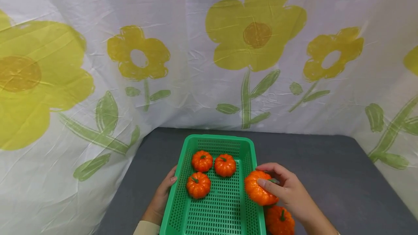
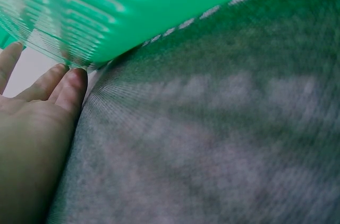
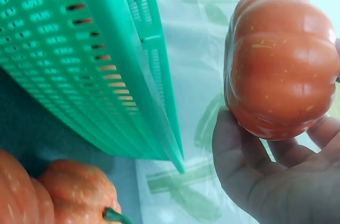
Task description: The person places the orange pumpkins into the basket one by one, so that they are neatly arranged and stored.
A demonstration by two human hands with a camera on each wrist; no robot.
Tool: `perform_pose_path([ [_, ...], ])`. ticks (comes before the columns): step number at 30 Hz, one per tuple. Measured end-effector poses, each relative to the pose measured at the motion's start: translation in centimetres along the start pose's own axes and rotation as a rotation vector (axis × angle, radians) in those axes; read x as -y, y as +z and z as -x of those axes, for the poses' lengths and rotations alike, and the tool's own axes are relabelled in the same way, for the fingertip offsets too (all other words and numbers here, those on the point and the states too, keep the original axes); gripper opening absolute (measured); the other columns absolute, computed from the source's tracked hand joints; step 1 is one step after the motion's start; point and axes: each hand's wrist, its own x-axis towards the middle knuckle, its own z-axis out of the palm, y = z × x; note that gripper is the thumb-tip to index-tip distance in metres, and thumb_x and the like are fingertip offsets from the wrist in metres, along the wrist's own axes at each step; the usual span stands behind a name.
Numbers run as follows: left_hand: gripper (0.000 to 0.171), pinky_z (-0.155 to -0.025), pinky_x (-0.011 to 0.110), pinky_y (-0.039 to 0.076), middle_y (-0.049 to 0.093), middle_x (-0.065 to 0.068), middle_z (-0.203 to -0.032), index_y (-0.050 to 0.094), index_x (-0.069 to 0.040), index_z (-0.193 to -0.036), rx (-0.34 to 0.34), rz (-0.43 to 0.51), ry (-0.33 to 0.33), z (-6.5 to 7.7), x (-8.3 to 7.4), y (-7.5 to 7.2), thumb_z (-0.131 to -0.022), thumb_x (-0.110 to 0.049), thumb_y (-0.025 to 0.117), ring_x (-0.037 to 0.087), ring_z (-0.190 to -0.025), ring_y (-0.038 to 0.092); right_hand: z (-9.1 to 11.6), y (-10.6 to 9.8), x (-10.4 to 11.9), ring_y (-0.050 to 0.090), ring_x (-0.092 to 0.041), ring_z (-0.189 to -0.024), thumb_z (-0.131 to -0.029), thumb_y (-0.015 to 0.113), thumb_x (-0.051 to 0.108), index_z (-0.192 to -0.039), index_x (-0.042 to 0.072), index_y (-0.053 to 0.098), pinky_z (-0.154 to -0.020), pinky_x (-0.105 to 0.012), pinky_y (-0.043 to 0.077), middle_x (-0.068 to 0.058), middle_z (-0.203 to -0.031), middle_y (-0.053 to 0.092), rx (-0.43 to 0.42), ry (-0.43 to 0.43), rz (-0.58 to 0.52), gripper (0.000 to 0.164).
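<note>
I watched the person's right hand (image 1: 289,189) holding an orange ribbed toy pumpkin (image 1: 255,188), its grip firm: the thumb pressed beside the green stem, the fingers round the other side. From the head view that pumpkin overlapped the right rim of the green perforated plastic basket (image 1: 215,209), but the right wrist view showed a gap between the two, with the pumpkin lifted outside the basket.

The left hand (image 1: 162,195) was at the basket's left wall, its grip unclosed, the fingers fairly straight with their tips against the plastic. A cream sleeve (image 1: 147,227) showed at that wrist.

Inside the basket sat three more pumpkins, all toward the far and left part of its floor: one in back on the left (image 1: 201,161), one just to its right (image 1: 225,165), and one nearer the person, by the left wall (image 1: 198,185). Outside, close to the right wall and below the raised pumpkin, rested another pumpkin (image 1: 280,222); the right wrist view took in two there, side by side.

The basket stood on a dark grey bench (image 1: 330,184), before a white sheet (image 1: 192,93) printed with yellow flowers.
</note>
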Motion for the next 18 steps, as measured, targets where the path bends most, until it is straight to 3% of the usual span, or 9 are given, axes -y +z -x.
perform_pose_path([
  [5, 0.07, -0.117, 0.042, 0.042, 0.022, 0.029, -0.173, 0.015, -0.003, -0.175, -0.109, -0.014, 0.006, 0.2, -0.2, 0.9, -0.108, -0.021, 0.029, 0.035, -0.151, 0.042, -0.5, 0.7, -0.1, 0.071, -0.031, -0.105, -0.108, 0.071, 0.012, -0.139, -0.001, 0.064, -0.083, -0.041, 0.063, -0.024, -0.132, 0.064, 0.064, -0.028, -0.016, 0.035],
  [10, 0.069, -0.115, 0.041, 0.044, 0.025, 0.028, -0.172, 0.02, -0.003, -0.174, -0.132, -0.044, 0.02, 0.2, 0.1, 0.8, -0.108, -0.019, 0.031, 0.032, -0.149, 0.045, -1.1, 1.5, -0.3, 0.071, -0.032, -0.103, -0.108, 0.071, 0.011, -0.139, -0.002, 0.063, -0.08, -0.041, 0.064, -0.025, -0.132, 0.063, 0.116, -0.037, -0.032, 0.035],
  [18, 0.072, -0.116, 0.04, 0.042, 0.012, 0.038, -0.17, 0.0, 0.001, -0.173, -0.078, 0.014, -0.025, 0.1, 0.0, 0.4, -0.11, -0.021, 0.026, 0.027, -0.146, 0.048, -2.2, 2.3, -0.8, 0.071, -0.038, -0.104, -0.106, 0.074, 0.015, -0.139, 0.0, 0.064, -0.079, -0.042, 0.064, -0.022, -0.132, 0.065, 0.106, -0.004, 0.004, 0.037],
])
